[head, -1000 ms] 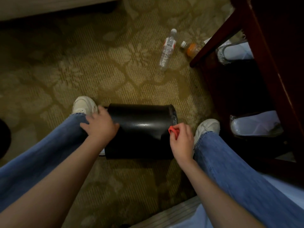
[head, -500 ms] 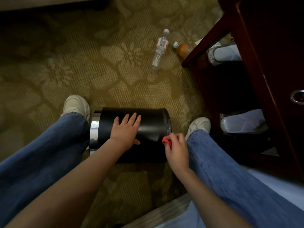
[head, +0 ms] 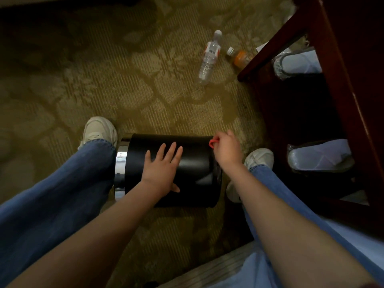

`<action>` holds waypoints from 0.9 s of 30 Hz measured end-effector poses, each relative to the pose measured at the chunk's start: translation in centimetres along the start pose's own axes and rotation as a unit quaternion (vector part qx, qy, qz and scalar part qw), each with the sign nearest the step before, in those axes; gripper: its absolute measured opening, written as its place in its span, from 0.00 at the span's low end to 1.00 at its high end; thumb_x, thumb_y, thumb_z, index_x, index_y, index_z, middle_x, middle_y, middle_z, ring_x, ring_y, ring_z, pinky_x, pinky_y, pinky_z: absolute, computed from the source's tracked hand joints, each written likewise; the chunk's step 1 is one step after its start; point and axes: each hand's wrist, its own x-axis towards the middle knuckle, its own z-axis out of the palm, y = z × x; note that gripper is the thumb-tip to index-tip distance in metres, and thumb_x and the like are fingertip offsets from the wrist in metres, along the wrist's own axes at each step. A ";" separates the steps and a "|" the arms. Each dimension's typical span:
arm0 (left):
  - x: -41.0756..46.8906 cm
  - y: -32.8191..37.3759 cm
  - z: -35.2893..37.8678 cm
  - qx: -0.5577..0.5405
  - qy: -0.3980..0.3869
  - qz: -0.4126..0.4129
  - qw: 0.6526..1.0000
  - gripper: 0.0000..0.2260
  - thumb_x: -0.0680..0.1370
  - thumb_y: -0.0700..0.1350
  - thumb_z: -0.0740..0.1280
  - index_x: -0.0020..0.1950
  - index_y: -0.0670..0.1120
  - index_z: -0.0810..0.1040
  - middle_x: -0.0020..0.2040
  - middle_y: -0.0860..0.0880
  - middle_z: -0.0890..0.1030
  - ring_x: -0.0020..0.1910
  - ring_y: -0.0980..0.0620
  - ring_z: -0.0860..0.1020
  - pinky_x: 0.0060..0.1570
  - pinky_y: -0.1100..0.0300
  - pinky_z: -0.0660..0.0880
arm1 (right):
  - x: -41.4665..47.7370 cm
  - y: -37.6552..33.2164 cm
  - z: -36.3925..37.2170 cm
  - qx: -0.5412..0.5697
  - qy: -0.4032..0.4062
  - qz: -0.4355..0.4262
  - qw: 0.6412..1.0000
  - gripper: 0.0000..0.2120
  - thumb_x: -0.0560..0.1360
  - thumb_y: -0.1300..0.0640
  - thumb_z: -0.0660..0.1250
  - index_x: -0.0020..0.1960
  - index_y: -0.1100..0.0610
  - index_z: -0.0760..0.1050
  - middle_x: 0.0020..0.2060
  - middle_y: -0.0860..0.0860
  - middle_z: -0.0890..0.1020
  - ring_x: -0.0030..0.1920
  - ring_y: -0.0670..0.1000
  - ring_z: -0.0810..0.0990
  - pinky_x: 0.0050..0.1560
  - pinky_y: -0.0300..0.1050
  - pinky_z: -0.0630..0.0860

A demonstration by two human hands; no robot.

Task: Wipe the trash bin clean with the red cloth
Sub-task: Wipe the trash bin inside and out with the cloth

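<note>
Bin (head: 193, 163) on side on carpet (head: 104, 90) between feet, likely laid down so wall faces up for wiping. Left hand (head: 161, 170) flat on wall, fingers straight, steadying against roll. Right hand (head: 227, 149) clenched round cloth (head: 212, 141) at bin's right end. Cloth mostly hidden in fist; bin's inside unseen. Bottle (head: 208, 59) lies well beyond.

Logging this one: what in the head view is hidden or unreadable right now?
The red cloth: head view, mostly buried in the right hand; one small fold shows.
The trash bin: its underside faces the carpet; the left hand covers part of its side.
The clear bottle label: too small to read.
The orange bottle: partly behind the wooden table.
</note>
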 end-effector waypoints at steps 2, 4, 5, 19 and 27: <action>0.6 -0.1 -0.2 0.001 0.003 -0.008 1.000 0.50 0.71 0.58 0.70 0.77 0.49 0.36 0.78 0.48 0.38 0.77 0.44 0.40 0.73 0.39 0.47 | 0.7 0.3 -0.2 0.016 -0.022 -0.016 1.000 0.08 0.74 0.65 0.63 0.47 0.57 0.79 0.51 0.57 0.75 0.52 0.58 0.74 0.52 0.52 0.73; 0.6 0.1 -0.2 0.002 -0.004 -0.012 1.000 0.50 0.70 0.57 0.71 0.77 0.49 0.37 0.78 0.48 0.38 0.77 0.44 0.41 0.73 0.39 0.48 | -1.0 0.8 -0.5 0.048 -0.008 -0.041 0.998 0.07 0.72 0.66 0.64 0.46 0.58 0.79 0.51 0.56 0.76 0.52 0.58 0.75 0.54 0.51 0.73; 0.5 0.2 -0.1 0.007 -0.005 -0.015 1.000 0.50 0.70 0.57 0.71 0.77 0.48 0.37 0.78 0.48 0.39 0.77 0.44 0.41 0.73 0.38 0.49 | -2.4 1.2 -0.5 0.068 0.006 -0.053 0.996 0.07 0.72 0.66 0.65 0.45 0.57 0.79 0.53 0.56 0.77 0.53 0.57 0.75 0.56 0.50 0.72; 0.8 0.4 -0.9 0.022 0.008 -0.021 0.999 0.47 0.72 0.56 0.70 0.77 0.47 0.39 0.78 0.46 0.42 0.77 0.42 0.45 0.73 0.40 0.51 | -7.1 -0.1 0.2 -0.035 0.053 -0.006 0.998 0.08 0.75 0.61 0.63 0.52 0.54 0.77 0.52 0.51 0.75 0.54 0.55 0.72 0.52 0.53 0.69; 0.6 0.8 -0.4 0.001 -0.003 -0.034 0.999 0.49 0.72 0.54 0.71 0.77 0.46 0.39 0.78 0.45 0.40 0.77 0.41 0.43 0.73 0.40 0.51 | -0.5 -2.1 -0.9 -0.052 -0.034 0.047 0.997 0.10 0.76 0.61 0.62 0.53 0.53 0.78 0.56 0.53 0.75 0.59 0.57 0.72 0.58 0.53 0.67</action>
